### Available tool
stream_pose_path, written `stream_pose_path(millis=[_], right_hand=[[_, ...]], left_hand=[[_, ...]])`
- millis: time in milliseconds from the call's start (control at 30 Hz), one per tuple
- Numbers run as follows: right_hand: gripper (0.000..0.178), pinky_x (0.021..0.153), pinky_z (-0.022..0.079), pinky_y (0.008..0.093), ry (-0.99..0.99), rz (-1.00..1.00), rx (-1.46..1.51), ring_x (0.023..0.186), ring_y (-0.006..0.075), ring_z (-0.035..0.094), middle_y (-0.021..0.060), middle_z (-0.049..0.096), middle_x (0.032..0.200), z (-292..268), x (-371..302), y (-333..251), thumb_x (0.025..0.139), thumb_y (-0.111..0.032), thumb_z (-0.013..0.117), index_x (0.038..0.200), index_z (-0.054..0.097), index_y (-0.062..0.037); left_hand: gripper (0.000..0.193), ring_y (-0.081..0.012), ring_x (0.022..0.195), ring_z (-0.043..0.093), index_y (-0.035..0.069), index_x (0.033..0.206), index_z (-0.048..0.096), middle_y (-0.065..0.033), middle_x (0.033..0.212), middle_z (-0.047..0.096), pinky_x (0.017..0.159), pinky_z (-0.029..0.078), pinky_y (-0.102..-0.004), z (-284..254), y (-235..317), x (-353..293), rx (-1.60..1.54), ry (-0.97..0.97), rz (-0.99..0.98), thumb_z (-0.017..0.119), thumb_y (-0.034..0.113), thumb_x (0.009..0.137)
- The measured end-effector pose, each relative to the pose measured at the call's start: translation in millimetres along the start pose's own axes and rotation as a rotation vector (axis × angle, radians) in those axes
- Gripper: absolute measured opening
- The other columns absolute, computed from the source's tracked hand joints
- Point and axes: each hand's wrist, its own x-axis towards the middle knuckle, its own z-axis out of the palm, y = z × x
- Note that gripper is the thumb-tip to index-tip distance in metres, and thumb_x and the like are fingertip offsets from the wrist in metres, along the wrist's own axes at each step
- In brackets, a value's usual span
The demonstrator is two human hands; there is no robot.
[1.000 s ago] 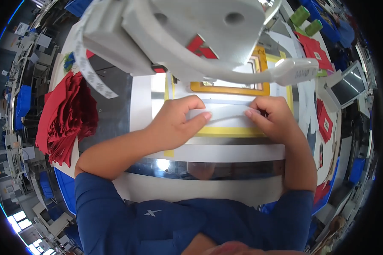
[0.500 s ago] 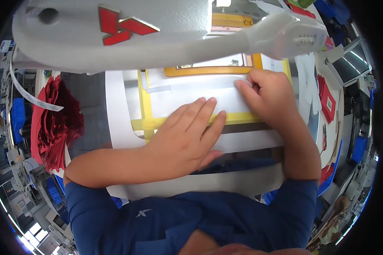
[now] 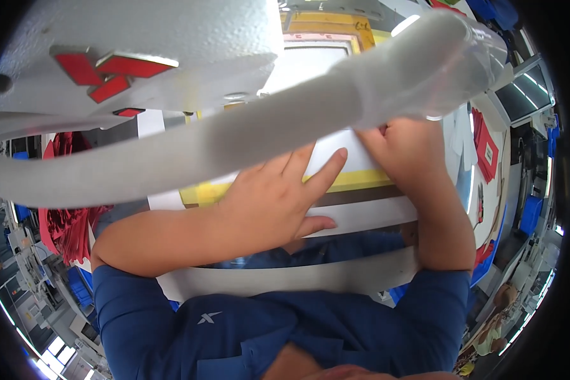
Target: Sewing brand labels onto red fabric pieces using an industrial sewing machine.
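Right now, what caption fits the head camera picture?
Left hand lies flat and right hand presses on white sheet over yellow frame, under a white machine.

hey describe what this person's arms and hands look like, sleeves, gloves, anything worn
Both hands, left hand and right hand, are bare: no gloves, rings or watch visible. The forearms are uncovered. Dark blue sleeves end near the elbows, part of a blue shirt with a small white chest mark.

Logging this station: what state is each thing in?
Left hand: flat, fingers spread on the white sheet.
Right hand: curled, pressing the sheet's far edge.
White sheet: lying flat in the yellow frame.
Red cloth: piled loosely at left.
Machine head: overhanging, blocking the view.
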Motion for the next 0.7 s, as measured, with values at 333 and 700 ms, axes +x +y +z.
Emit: stream_pose_path(millis=[333,700], right_hand=[[0.028,0.061,0.053,0.0468,0.04,-0.003,-0.084,0.066,0.036,0.068,0.0143,0.068,0.071,-7.6,-5.4,-4.8,0.093,-0.027,0.079,0.08,0.067,-0.0049],[0.024,0.058,0.051,0.0454,-0.049,-0.146,-0.09,0.064,0.034,0.066,0.0125,0.064,0.07,-10.9,-10.9,-20.9,0.094,-0.019,0.075,0.077,0.062,-0.0071]], left_hand=[[0.094,-0.0592,0.149,0.038,0.011,0.163,0.048,-0.0439,0.159,0.035,0.125,0.03,-0.0643,-9.1,-5.7,9.8,0.042,-0.088,-0.087,0.076,0.065,0.091],[0.094,-0.0591,0.144,0.043,0.01,0.164,0.046,-0.0427,0.155,0.04,0.123,0.032,-0.0647,-12.6,-7.2,18.6,0.079,0.038,0.014,0.073,0.065,0.094]])
